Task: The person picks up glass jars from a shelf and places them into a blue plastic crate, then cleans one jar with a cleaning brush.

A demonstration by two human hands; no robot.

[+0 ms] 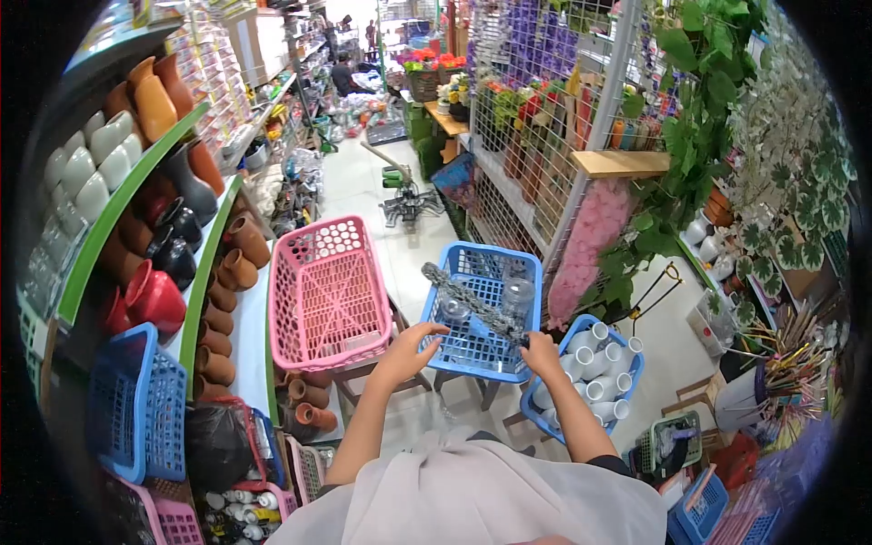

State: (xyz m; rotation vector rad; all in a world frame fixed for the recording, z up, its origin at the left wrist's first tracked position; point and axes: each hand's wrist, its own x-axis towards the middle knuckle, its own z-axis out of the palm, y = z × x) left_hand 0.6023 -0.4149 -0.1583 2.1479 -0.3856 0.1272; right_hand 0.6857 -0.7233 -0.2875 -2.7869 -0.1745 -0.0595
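I am not managing to tell what the grey strip [474, 303] lying across the blue basket [481, 250] is made of. Its near end is disappearing under the right hand [542, 352], so I am not seeing the grip. The left hand [411, 352] is covering part of the basket's front rim. The right forearm [572, 409] is hiding some of the white cups [595, 363]. The people [343, 73] far down the aisle are appearing too small to describe.

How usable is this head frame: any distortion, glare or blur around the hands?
Head view: heavy fisheye bending, black vignette in the corners; lighting even, washed out only at the far doorway; left hand, right hand, grey bundle and blue basket sharp; edge shelves slightly soft.
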